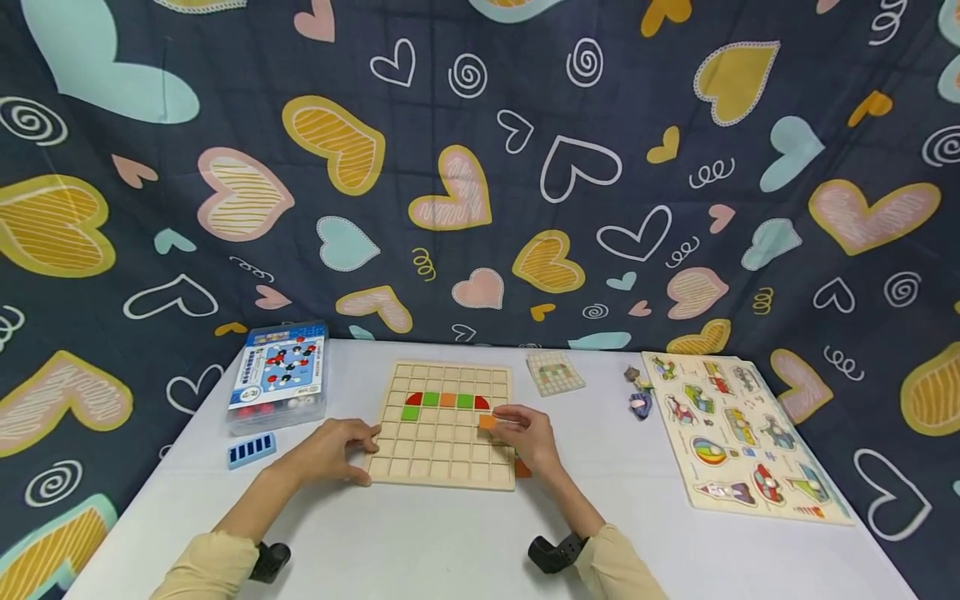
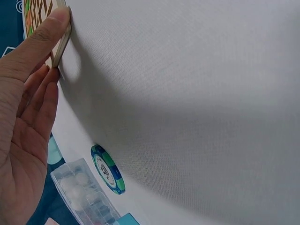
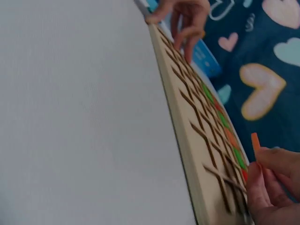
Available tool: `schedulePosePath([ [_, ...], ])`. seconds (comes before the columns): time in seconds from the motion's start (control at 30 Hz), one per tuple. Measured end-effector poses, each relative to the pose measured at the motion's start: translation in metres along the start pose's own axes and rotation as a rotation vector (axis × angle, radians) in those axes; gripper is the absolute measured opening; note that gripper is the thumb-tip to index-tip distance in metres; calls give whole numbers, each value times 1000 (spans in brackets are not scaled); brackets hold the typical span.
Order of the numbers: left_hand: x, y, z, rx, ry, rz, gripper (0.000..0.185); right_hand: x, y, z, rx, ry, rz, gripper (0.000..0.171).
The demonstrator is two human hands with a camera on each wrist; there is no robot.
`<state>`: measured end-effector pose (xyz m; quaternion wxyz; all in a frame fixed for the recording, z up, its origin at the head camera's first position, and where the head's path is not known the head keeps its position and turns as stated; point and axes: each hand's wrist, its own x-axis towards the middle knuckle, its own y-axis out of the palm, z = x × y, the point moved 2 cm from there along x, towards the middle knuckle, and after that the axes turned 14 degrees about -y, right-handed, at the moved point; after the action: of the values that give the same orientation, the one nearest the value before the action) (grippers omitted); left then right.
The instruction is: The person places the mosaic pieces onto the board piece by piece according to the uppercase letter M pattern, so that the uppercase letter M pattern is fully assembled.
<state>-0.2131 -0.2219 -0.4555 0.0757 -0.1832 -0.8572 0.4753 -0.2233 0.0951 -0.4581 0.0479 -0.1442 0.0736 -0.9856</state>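
Oddly, no writing reads clearly on the box (image 1: 279,375). Right hand (image 1: 525,437) pinches an orange tile (image 1: 487,422) over the board (image 1: 442,450) on the table (image 1: 450,542); left hand (image 1: 333,450), fingers straight, steadies the board's edge.

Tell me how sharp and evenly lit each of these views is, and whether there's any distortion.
Head view: evenly lit and sharp, wide-angle bend at the edges. Left wrist view: left hand in focus, soft shadow on the white table. Right wrist view: blurred throughout, grid board and orange tile soft, steeply tilted.
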Motion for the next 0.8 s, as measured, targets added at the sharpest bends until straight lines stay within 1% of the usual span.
schedulePosePath([
  [0.07,0,1,-1,1,-1,2,33,-1,10,2,35,2,8,27],
  [0.2,-1,4,-2,8,4,0,33,2,28,-19,87,-16,9,30],
  [0.3,-1,5,-3,13,6,0,33,3,38,-23,99,-26,14,30],
  [0.4,-1,4,-3,6,-2,-1,32,4,47,-23,88,-39,28,29],
  [0.57,0,1,-4,-1,5,-4,32,6,60,-19,52,-60,45,28],
  [0.8,-1,-1,-3,1,13,-5,32,10,75,-20,-14,-129,62,25],
])
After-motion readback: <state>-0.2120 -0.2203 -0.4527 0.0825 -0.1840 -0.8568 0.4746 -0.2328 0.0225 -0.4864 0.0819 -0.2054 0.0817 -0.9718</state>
